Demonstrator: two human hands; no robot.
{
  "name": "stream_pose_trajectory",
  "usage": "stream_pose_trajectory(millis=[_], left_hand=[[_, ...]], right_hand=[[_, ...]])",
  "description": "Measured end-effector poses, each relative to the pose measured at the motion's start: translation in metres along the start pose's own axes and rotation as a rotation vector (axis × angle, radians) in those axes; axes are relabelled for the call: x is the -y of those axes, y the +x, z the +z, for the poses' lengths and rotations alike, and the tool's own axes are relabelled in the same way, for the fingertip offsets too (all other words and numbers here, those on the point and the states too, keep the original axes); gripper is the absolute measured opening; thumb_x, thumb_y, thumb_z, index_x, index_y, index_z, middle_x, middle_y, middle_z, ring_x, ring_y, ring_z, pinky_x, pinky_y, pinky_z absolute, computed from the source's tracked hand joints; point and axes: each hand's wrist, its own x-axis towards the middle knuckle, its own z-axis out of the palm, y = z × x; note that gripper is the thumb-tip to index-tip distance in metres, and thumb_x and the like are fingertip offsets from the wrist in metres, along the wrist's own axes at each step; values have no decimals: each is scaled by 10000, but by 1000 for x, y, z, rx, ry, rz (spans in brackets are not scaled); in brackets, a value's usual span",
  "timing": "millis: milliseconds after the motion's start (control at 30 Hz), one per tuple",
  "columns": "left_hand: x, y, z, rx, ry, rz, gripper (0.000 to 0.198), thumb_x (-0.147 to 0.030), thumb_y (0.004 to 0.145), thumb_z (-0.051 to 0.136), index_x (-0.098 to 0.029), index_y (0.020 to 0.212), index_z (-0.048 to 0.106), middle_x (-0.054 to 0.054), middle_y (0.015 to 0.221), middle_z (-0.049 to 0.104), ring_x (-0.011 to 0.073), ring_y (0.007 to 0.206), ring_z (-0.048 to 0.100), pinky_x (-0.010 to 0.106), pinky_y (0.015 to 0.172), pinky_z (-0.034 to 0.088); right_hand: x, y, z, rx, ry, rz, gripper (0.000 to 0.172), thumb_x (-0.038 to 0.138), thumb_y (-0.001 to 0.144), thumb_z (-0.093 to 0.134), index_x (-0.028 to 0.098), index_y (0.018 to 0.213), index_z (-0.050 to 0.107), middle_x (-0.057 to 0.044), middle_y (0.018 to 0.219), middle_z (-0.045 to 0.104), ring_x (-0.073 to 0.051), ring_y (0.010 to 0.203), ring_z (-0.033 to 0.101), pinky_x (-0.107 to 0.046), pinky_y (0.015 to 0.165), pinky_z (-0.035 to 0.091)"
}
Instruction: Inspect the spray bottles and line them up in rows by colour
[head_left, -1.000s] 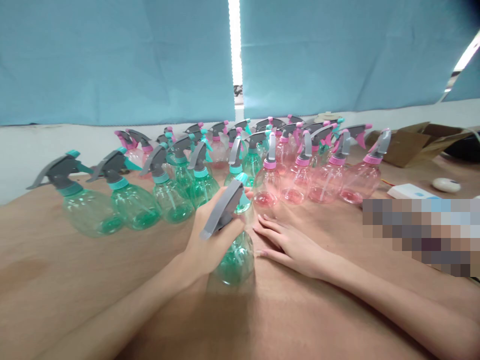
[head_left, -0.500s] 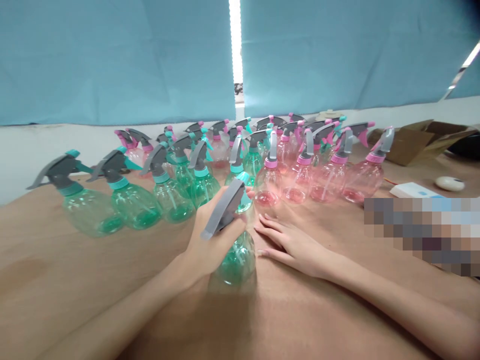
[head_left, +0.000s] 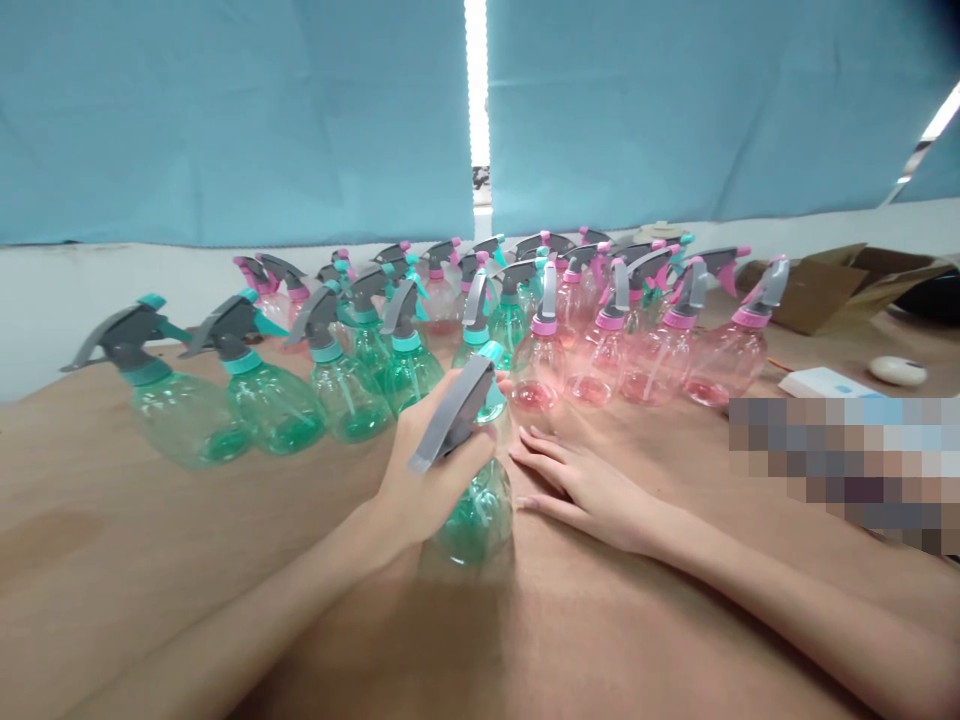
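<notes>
In the head view my left hand (head_left: 420, 480) is wrapped round the neck of a green spray bottle (head_left: 476, 520) with a grey and turquoise trigger head. The bottle stands on the wooden table (head_left: 600, 640), and my fingers hide most of its collar. To its right, my right hand (head_left: 592, 490) lies flat on the table with its fingers stretched out towards the bottle, holding nothing. A pink spray bottle (head_left: 537, 375) stands just beyond my right fingertips.
A row of green spray bottles (head_left: 277, 410) stands at the left and more pink ones (head_left: 656, 365) at the right, with several others behind. Farther right are a cardboard box (head_left: 825, 290), a white computer mouse (head_left: 898, 370) and a flat white box (head_left: 825, 382). A blue sheet (head_left: 225, 120) hangs behind.
The view has shifted very slightly. My left hand stays on the spray bottle and my right hand stays flat on the table; nothing else has visibly moved.
</notes>
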Motion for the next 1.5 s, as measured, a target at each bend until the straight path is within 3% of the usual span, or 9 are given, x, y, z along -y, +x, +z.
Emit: stream_pose_trajectory(millis=[300,633,1133,1500], left_hand=[[1,0,-2,4,11,4,96,-187,805,539,-237,887,551,-55,646,528,132,557,500,296,629,449],[0,1,-2,14,7,19,216,-159,787,531,-238,984,572,-31,736,593,133,576,503,280,585,433],[-3,2,-3,25,-71,10,80,-197,766,535,-234,757,465,-54,585,440,158,627,539,323,679,448],[-3,1,-7,87,-45,5,97,-174,780,489,-205,851,546,-36,673,502,118,587,461,284,580,347]], right_hand=[[0,0,-1,21,-17,12,665,594,935,423,164,1443,425,-146,1482,423,-329,1399,321,-531,1111,328],[-1,0,1,-3,-3,-2,621,578,930,455,222,1438,433,-120,1477,440,-326,1397,327,-538,1101,340],[-1,1,0,24,-46,-1,640,571,943,432,169,1441,421,-136,1484,424,-314,1400,324,-519,1110,338],[-1,1,0,27,-55,-8,652,568,948,421,138,1439,423,-158,1496,397,-319,1403,315,-513,1113,331]])
